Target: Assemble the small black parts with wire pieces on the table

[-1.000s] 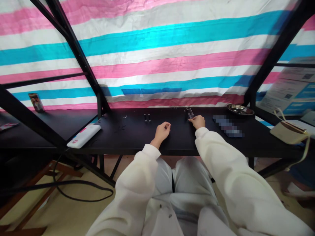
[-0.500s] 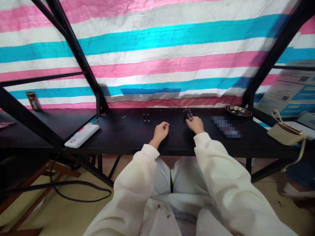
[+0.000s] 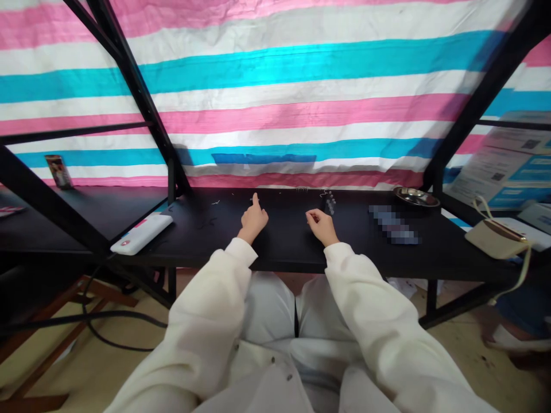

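My left hand (image 3: 253,221) is over the black table with its index finger stretched forward and the thumb apart from it. The fingertip reaches a pair of small dark cylinders (image 3: 251,199), which are mostly hidden behind the finger; whether it presses on them I cannot tell. My right hand (image 3: 322,225) hovers to the right with thumb and fingers pinched together. Anything in that pinch is too small or hidden to make out. Just beyond it lies a cluster of small greyish pieces (image 3: 330,202).
On the black table (image 3: 284,252) are a white case (image 3: 144,234) at left, a pixelated item (image 3: 394,225) and a shiny metal dish (image 3: 416,197) at right. A beige pouch (image 3: 495,236) lies beyond. Black frame posts slope up on both sides before a striped sheet (image 3: 301,80).
My left hand has moved left and forward onto the small cylinders, its index finger now extended. My right hand has drawn back leftward from the cluster of small pieces, uncovering it.
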Demonstrator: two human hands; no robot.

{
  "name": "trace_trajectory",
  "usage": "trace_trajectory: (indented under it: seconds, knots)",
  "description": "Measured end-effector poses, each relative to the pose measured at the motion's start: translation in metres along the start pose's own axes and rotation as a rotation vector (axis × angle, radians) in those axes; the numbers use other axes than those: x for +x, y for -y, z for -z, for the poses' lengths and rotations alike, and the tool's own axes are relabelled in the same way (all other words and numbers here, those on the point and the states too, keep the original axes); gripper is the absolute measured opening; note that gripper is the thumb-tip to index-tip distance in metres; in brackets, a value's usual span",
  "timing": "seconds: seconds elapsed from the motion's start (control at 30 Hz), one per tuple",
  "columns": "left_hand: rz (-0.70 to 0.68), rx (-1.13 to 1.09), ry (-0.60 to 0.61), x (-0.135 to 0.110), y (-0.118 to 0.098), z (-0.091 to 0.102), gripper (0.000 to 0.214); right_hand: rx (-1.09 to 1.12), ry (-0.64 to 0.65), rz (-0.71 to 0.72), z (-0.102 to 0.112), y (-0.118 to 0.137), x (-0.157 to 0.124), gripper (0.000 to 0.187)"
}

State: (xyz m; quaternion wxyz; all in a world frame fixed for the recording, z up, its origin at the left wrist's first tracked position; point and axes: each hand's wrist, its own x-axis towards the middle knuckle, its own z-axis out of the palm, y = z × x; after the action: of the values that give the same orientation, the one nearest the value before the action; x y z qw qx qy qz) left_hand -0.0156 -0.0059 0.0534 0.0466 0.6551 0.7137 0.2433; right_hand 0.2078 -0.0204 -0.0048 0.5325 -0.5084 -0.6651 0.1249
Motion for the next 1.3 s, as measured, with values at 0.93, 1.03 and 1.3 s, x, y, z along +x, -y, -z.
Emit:
trace_trajectory:
  seconds: [0.93,1.03,1.3]
  knots:
    - [-0.215,-1.034,0.143,-0.006,-0.035,-0.041,0.011,0.393,0.088,-0.207,-0.001,0.012,0.0,0.042]
    - [-0.144,-1.155,0.211,-0.024,-0.048,-0.054,0.012,0.465,0.1,-0.197,-0.001,0.012,0.001,0.042]
    - [-0.117,-1.169,0.356,-0.035,-0.048,-0.055,0.016,0.489,0.08,-0.176,0.0,0.01,0.001,0.042]
